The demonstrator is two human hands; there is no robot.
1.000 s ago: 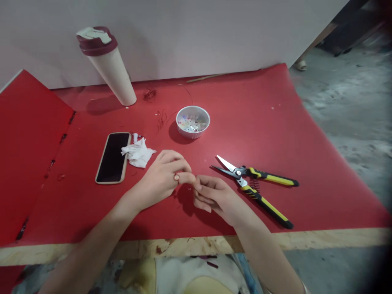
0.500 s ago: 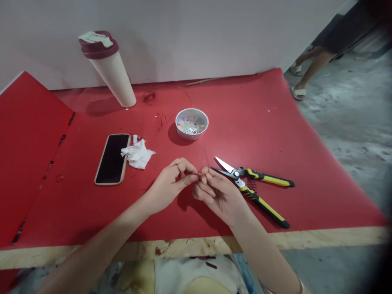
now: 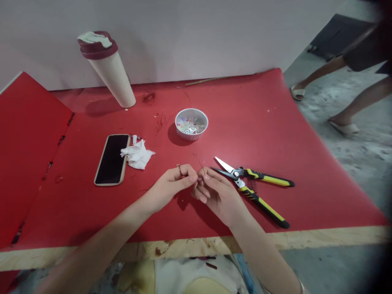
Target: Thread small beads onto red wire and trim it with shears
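Note:
A small purplish bead (image 3: 199,179) sits between the fingertips of both hands, above the red table. My left hand (image 3: 174,183) pinches at it from the left, thumb against the fingers. From the other side my right hand (image 3: 222,196) grips it, with its lower fingers curled. A thin reddish wire (image 3: 202,165) sticks up from the fingertips. How the wire runs at the bead is too small to make out. Close to my right hand lie yellow-and-black shears (image 3: 235,174), blades apart. Past my hands stands a perforated bowl (image 3: 191,134) holding small beads.
A phone (image 3: 112,160) lies left, with a crumpled tissue (image 3: 138,155) over its edge. Farther back stand a tall cup (image 3: 113,77) and tangled red wire (image 3: 148,97). A stick (image 3: 203,81) lies along the wall. On the right, a person's legs (image 3: 364,98) show beside the table.
My left thumb and fingers have shifted slightly at the bead, and the wire end now leans left. The person at the right has stepped along the floor.

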